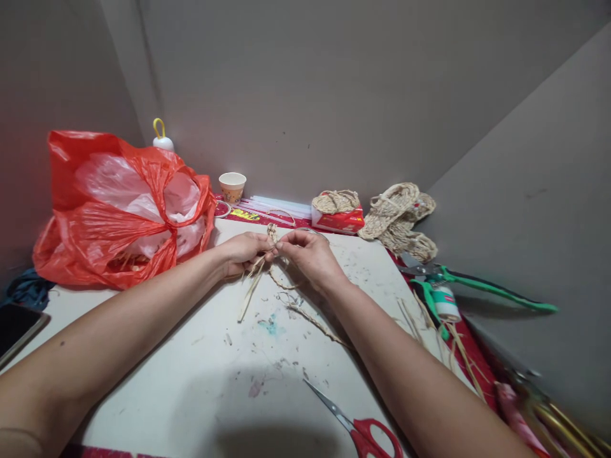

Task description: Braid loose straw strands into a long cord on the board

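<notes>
Both hands meet over the far middle of the white board. My left hand (249, 250) is closed on a small piece of braided straw (272, 233), whose top sticks up between the hands. Loose flat straw strands (251, 289) hang below its fingers. My right hand (309, 254) touches the same piece from the right, thumb and forefinger pinched at its lower part. A thin twisted straw cord (285, 286) loops down beneath the hands, and another twisted length (317, 323) lies on the board, partly behind the right forearm.
Red-handled scissors (356, 427) lie near the front edge. A red plastic bag (109, 216) and phone (19, 331) are left. Behind stand a paper cup (232, 188) and red packet (338, 219). Straw coils (398, 216), green-handled shears (496, 289) and a white bottle (446, 304) are right.
</notes>
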A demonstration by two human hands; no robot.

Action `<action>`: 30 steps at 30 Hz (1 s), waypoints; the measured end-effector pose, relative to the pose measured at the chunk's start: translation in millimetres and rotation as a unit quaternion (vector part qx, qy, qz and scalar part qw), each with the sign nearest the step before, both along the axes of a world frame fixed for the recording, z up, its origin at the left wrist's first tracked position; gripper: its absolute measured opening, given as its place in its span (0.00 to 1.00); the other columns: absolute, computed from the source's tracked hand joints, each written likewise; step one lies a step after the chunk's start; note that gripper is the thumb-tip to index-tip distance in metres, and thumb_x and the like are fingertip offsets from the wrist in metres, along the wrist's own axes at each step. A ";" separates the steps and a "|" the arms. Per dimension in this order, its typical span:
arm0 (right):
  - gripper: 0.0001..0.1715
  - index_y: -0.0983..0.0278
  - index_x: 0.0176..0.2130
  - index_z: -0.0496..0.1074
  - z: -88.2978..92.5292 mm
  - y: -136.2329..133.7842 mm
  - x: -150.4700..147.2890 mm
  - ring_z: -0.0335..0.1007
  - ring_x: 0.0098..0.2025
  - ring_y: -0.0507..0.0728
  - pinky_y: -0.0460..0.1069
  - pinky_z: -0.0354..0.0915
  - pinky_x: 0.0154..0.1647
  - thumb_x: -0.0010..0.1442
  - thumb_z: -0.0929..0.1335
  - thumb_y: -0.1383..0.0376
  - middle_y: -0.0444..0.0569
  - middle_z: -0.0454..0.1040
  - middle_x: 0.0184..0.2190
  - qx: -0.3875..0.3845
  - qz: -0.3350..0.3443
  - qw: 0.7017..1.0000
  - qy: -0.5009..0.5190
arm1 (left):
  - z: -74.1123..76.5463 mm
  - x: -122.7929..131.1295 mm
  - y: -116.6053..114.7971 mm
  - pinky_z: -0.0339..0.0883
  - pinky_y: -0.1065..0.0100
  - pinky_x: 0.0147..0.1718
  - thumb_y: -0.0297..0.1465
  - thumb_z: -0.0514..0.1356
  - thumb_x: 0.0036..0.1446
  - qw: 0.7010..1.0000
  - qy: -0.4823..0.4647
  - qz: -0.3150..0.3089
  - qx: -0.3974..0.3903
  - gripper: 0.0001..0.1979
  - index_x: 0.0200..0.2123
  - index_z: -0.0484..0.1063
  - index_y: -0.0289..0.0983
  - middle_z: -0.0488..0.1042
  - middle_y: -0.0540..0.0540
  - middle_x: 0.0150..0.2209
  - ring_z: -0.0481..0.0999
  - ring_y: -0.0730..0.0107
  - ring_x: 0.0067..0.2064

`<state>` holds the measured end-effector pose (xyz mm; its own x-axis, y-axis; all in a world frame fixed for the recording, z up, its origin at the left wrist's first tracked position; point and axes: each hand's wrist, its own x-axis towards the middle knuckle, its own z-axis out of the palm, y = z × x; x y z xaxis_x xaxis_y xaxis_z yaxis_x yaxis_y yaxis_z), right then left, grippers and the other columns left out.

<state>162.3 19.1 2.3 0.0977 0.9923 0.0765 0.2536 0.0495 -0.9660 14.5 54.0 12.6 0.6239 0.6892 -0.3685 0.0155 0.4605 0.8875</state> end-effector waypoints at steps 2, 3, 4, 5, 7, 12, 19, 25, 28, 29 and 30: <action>0.10 0.65 0.25 0.67 2.9 -0.8 1.1 0.61 0.22 0.48 0.43 0.57 0.23 0.44 0.71 0.62 0.45 0.72 0.23 -0.023 0.021 0.999 0.040 | 1.2 -0.2 -0.1 0.37 0.79 0.12 0.23 0.53 0.55 1.000 0.006 0.006 -0.004 0.06 0.25 0.65 0.33 0.59 0.54 0.16 0.51 0.86 0.13; 0.11 0.65 0.25 0.67 4.5 -1.2 1.8 0.58 0.20 0.47 0.42 0.54 0.20 0.43 0.71 0.62 0.44 0.72 0.22 -0.039 0.027 0.997 0.057 | 2.0 -0.1 -0.4 0.37 0.79 0.12 0.24 0.53 0.55 1.000 0.009 0.011 -0.006 0.07 0.25 0.65 0.33 0.58 0.54 0.16 0.50 0.86 0.13; 0.12 0.64 0.26 0.66 6.1 -1.4 2.5 0.55 0.17 0.46 0.42 0.51 0.17 0.43 0.71 0.62 0.43 0.72 0.21 -0.057 0.031 0.995 0.070 | 2.8 0.0 -0.7 0.38 0.79 0.11 0.24 0.53 0.56 1.000 0.012 0.015 -0.007 0.07 0.25 0.66 0.32 0.58 0.54 0.16 0.50 0.86 0.13; 0.13 0.64 0.27 0.65 7.6 -1.5 3.3 0.53 0.16 0.45 0.42 0.47 0.15 0.43 0.71 0.61 0.42 0.71 0.21 -0.076 0.034 0.993 0.080 | 3.6 0.1 -1.1 0.38 0.80 0.12 0.24 0.53 0.56 1.000 0.012 0.018 -0.008 0.08 0.25 0.67 0.32 0.57 0.55 0.16 0.50 0.86 0.13; 0.13 0.64 0.26 0.64 10.3 -1.3 5.1 0.49 0.14 0.44 0.41 0.42 0.13 0.45 0.71 0.60 0.41 0.69 0.19 -0.120 0.050 0.987 0.096 | 5.0 0.3 -1.8 0.38 0.80 0.12 0.24 0.53 0.56 1.000 0.007 0.017 -0.010 0.08 0.26 0.67 0.31 0.57 0.55 0.16 0.49 0.87 0.13; 0.11 0.64 0.25 0.66 14.0 0.5 8.5 0.41 0.12 0.43 0.42 0.36 0.11 0.52 0.68 0.60 0.37 0.57 0.14 -0.215 0.111 0.968 0.073 | 6.7 0.7 -2.4 0.37 0.79 0.13 0.23 0.51 0.57 0.999 0.019 -0.005 0.033 0.09 0.26 0.68 0.31 0.55 0.55 0.16 0.48 0.87 0.14; 0.14 0.64 0.20 0.61 11.2 6.1 11.9 0.41 0.12 0.44 0.42 0.36 0.12 0.51 0.68 0.61 0.36 0.49 0.12 -0.244 0.153 0.951 0.111 | 6.7 3.8 -6.1 0.37 0.75 0.14 0.24 0.52 0.55 0.988 0.071 0.022 0.135 0.11 0.22 0.66 0.33 0.55 0.54 0.16 0.48 0.84 0.15; 0.09 0.67 0.22 0.65 11.7 7.6 11.7 0.37 0.12 0.43 0.41 0.36 0.12 0.49 0.67 0.64 0.33 0.45 0.10 -0.240 0.142 0.948 0.156 | -9.4 6.0 -0.4 0.47 0.75 0.20 0.25 0.53 0.53 0.943 0.116 0.025 0.312 0.09 0.22 0.68 0.33 0.61 0.52 0.18 0.55 0.81 0.19; 0.07 0.67 0.21 0.66 10.1 7.1 8.1 0.37 0.12 0.43 0.41 0.37 0.11 0.48 0.66 0.67 0.33 0.45 0.09 -0.231 0.120 0.951 0.166 | -10.2 4.9 0.6 0.50 0.74 0.23 0.25 0.52 0.52 0.921 0.147 -0.004 0.360 0.09 0.23 0.69 0.33 0.64 0.51 0.19 0.58 0.80 0.21; 0.07 0.67 0.20 0.65 9.2 6.8 6.4 0.37 0.11 0.43 0.41 0.37 0.11 0.47 0.65 0.67 0.33 0.46 0.09 -0.228 0.111 0.953 0.167 | -7.6 4.2 -0.4 0.51 0.74 0.23 0.25 0.52 0.51 0.917 0.163 -0.016 0.363 0.09 0.23 0.69 0.33 0.65 0.51 0.19 0.59 0.79 0.21; 0.07 0.66 0.20 0.64 8.3 6.4 4.6 0.38 0.11 0.43 0.41 0.38 0.11 0.46 0.65 0.68 0.34 0.47 0.09 -0.224 0.102 0.955 0.164 | -3.8 3.4 -1.7 0.51 0.74 0.23 0.25 0.51 0.51 0.913 0.181 -0.027 0.364 0.09 0.23 0.70 0.33 0.65 0.51 0.19 0.59 0.79 0.21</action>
